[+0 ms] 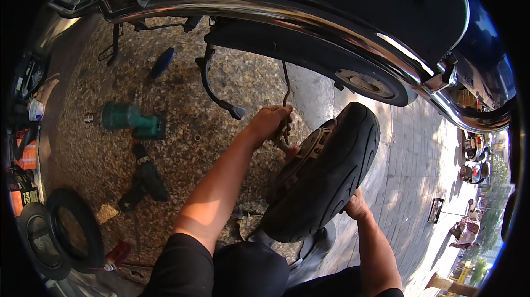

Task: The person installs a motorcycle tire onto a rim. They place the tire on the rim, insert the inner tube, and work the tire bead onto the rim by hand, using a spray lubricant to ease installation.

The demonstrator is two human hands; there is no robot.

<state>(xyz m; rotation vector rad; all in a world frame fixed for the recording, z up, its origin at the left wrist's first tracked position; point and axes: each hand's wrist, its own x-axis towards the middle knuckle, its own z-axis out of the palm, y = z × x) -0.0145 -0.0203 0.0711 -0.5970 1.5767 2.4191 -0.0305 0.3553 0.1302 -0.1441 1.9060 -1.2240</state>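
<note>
a wheel with a black tyre (326,178) stands tilted just off centre toward four o'clock, above the person's knees; the right hand (358,205) is clamped on its edge at four o'clock, its fingers partly hidden behind the rubber; the left hand (270,123), near the centre, has its fingers drawn together around a slim part (283,143) by the hub, too small to identify; the step in hand looks like working at the hub while the right hand steadies the wheel; the next move seems to call for holding that tilt firm and keeping the slim part lined up; a vehicle with a shiny pipe (309,16) spans twelve to two o'clock; a green power tool (124,116) lies at nine
</note>
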